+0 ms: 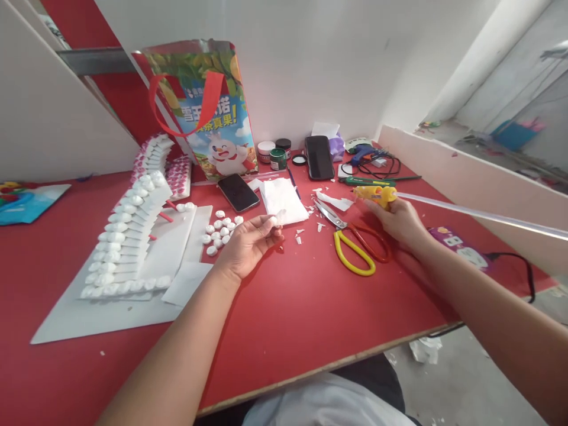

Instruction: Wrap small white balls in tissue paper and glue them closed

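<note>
Your left hand (248,245) is over the red table (275,331), thumb and forefinger pinched together on a small white piece (278,218), the other fingers loosely curled. The piece is just in front of the near edge of a stack of white paper (284,200). Your right hand (399,219) is closed around a yellow glue gun (376,193), its nozzle pointing left, and a long clear glue stick (483,213) runs out of the back towards the right. How far your fingers are on the trigger you cannot tell from here.

Between your hands lie scissors (341,224) with one yellow and one red handle, blades slightly apart, with paper scraps (299,240) near them. Just left of your left hand is a cluster of small white balls (217,234). Farther left, a curved white paper model (128,231), edged with similar balls, stands on a white board (66,322). Behind the paper stand small jars (278,158) and a colourful bag (222,124).
</note>
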`<state>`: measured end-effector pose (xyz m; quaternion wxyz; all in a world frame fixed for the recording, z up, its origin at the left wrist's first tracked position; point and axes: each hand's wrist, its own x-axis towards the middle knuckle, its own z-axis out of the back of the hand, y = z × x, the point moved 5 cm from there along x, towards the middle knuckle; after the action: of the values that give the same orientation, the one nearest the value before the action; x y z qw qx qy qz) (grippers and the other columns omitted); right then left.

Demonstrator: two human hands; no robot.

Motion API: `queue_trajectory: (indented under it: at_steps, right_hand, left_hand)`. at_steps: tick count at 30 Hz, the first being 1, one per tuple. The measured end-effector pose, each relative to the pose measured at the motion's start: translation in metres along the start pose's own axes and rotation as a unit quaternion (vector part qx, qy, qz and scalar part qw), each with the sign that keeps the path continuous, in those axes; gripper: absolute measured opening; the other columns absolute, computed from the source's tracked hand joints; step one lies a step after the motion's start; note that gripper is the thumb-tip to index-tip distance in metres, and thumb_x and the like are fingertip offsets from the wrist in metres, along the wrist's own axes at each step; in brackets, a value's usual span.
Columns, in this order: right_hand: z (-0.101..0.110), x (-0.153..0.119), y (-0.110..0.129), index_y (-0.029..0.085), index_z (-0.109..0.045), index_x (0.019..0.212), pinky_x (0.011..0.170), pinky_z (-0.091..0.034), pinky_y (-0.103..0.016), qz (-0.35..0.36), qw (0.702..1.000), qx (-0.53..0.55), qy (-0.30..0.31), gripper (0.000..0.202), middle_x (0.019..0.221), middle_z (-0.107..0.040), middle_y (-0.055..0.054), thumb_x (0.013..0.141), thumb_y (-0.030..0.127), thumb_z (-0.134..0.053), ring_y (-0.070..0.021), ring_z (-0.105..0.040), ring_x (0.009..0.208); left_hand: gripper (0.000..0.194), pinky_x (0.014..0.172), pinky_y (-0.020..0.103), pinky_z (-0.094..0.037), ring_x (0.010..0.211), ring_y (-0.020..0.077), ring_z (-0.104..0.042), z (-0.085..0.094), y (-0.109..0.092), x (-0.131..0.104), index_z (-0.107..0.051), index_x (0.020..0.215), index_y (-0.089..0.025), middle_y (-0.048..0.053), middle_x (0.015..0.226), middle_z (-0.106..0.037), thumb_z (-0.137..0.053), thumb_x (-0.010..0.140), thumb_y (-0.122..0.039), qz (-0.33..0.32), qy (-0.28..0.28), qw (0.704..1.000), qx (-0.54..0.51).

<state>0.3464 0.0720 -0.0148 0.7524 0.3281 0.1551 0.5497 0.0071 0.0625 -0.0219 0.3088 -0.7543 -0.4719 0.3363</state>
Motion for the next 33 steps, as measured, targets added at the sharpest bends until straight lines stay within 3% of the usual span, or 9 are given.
queue_trajectory:
  at_steps: [7,12,14,16,20,22,24,27,33]
  right_hand:
    - [0.013,-0.004,0.018,0.018,-0.061,0.084,0.065,-0.039,-0.033,-0.023,0.985,-0.168,0.012,0.034,0.080,-0.065,-0.012,0.087,0.051,-0.064,-0.0224,-0.056,0.070]
    - [0.041,-0.065,0.046,0.009,-0.066,0.112,0.072,-0.045,-0.042,0.062,0.947,-0.311,0.047,0.041,0.109,-0.070,-0.029,0.095,0.044,-0.055,-0.0347,-0.067,0.088]
    - [0.055,-0.094,0.068,0.017,-0.072,0.110,0.068,-0.047,-0.041,0.114,0.954,-0.276,0.032,0.038,0.105,-0.076,-0.021,0.093,0.047,-0.056,-0.0328,-0.070,0.082]
    - [0.058,-0.113,0.097,0.029,-0.075,0.111,0.065,-0.050,-0.035,0.170,0.975,-0.141,0.032,0.034,0.098,-0.079,-0.009,0.091,0.053,-0.061,-0.0258,-0.073,0.076]
    - [0.019,-0.106,0.158,0.022,-0.076,0.110,0.065,-0.050,-0.032,0.230,0.970,0.062,0.058,0.031,0.102,-0.077,-0.009,0.089,0.041,-0.062,-0.0192,-0.070,0.072]
    - [-0.016,-0.082,0.170,0.018,-0.075,0.105,0.061,-0.046,-0.030,0.185,0.971,0.122,0.091,0.029,0.088,-0.073,-0.008,0.086,0.036,-0.063,-0.0162,-0.062,0.065]
    - [-0.050,-0.060,0.170,0.016,-0.074,0.097,0.055,-0.040,-0.028,0.124,0.959,0.209,0.147,0.025,0.070,-0.063,-0.002,0.084,0.034,-0.064,-0.0122,-0.051,0.057]
    - [-0.082,-0.049,0.155,0.014,-0.073,0.092,0.051,-0.034,-0.025,0.018,0.902,0.366,0.228,0.025,0.058,-0.044,0.006,0.080,0.035,-0.065,-0.0084,-0.038,0.053]
    - [-0.089,-0.057,0.140,0.015,-0.072,0.085,0.046,-0.024,-0.023,-0.049,0.853,0.440,0.275,0.025,0.060,-0.042,0.007,0.072,0.036,-0.075,-0.0059,-0.032,0.053]
  left_hand:
    - [0.036,0.078,0.025,-0.057,0.070,0.0099,-0.065,0.001,0.000,0.000,-0.075,0.085,-0.011,0.002,0.075,-0.071,-0.097,0.062,-0.029,-0.027,0.004,1.000,0.014]
    - [0.036,0.079,0.027,-0.056,0.071,0.0100,-0.065,0.004,-0.002,0.001,-0.074,0.086,-0.012,0.001,0.076,-0.071,-0.095,0.065,-0.031,-0.045,-0.006,0.999,0.013]
    - [0.035,0.079,0.028,-0.055,0.072,0.0109,-0.066,0.004,-0.003,0.002,-0.073,0.086,-0.012,0.001,0.077,-0.071,-0.095,0.065,-0.030,-0.057,-0.008,0.998,0.023]
    - [0.034,0.081,0.029,-0.055,0.074,0.0114,-0.066,0.003,-0.004,0.003,-0.073,0.088,-0.013,0.001,0.078,-0.071,-0.093,0.066,-0.029,-0.075,-0.007,0.997,0.031]
    - [0.037,0.080,0.030,-0.055,0.070,0.0115,-0.066,0.003,-0.003,0.003,-0.073,0.089,-0.014,0.000,0.076,-0.071,-0.094,0.065,-0.034,-0.076,-0.014,0.996,0.040]
    - [0.038,0.079,0.030,-0.055,0.071,0.0117,-0.067,0.003,-0.004,0.003,-0.073,0.090,-0.015,0.000,0.075,-0.072,-0.095,0.065,-0.035,-0.081,-0.017,0.995,0.047]
    - [0.039,0.077,0.028,-0.055,0.070,0.0114,-0.066,0.004,-0.006,0.003,-0.075,0.088,-0.014,0.001,0.077,-0.073,-0.096,0.063,-0.035,-0.105,-0.021,0.993,0.046]
    - [0.034,0.079,0.028,-0.054,0.073,0.0113,-0.066,0.004,-0.006,0.003,-0.077,0.089,-0.014,0.001,0.080,-0.073,-0.093,0.068,-0.034,-0.108,-0.015,0.992,0.061]
    - [0.031,0.075,0.028,-0.054,0.072,0.0122,-0.066,0.003,-0.001,0.001,-0.076,0.091,-0.015,0.002,0.081,-0.072,-0.091,0.071,-0.033,-0.072,-0.015,0.993,0.090]
